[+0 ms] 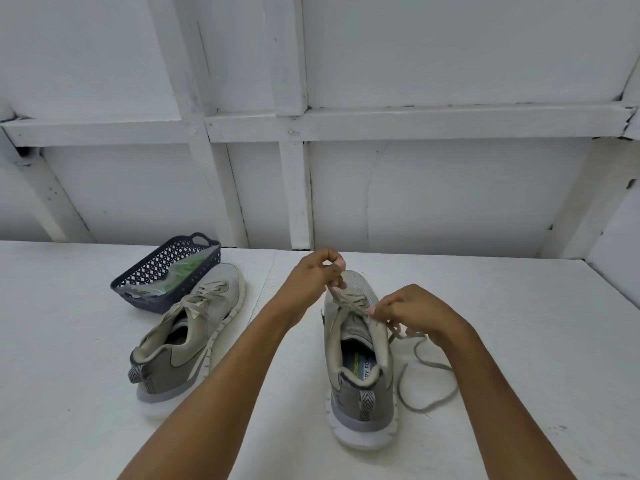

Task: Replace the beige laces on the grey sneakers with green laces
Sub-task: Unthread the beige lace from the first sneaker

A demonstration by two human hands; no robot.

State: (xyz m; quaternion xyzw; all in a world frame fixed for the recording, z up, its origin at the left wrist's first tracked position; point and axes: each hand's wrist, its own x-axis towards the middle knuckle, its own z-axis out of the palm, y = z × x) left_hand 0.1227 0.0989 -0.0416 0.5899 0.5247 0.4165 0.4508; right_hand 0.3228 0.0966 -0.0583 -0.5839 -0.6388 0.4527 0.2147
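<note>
Left hand (311,271) is pinching the beige lace (349,306) at the toe-end eyelets of the grey sneaker (360,379). Its fingers (337,263) are curling tight on the strand and holding it up off the shoe.

Right hand (415,313) is pinching the same lace further back, by the right-side eyelet row near the tongue. Those fingers are clenching on it too.

The sneaker's long axis is running straight away from the person, heel nearest, toe far. So the crossings are stacking along that axis, between the two hands.

The freed lace tail (429,389) is looping on the counter (69,341), right of the sneaker and below the right hand.

My read: we're unlacing. The left hand is nearer the remaining crossings, so the pull should be going up and out from there.

The second grey sneaker (187,341) is sitting to the left, fully laced. Its toe is touching or just beside the dark basket (194,242), can't tell which. The basket is holding the green laces (188,268) in a clear bag.
</note>
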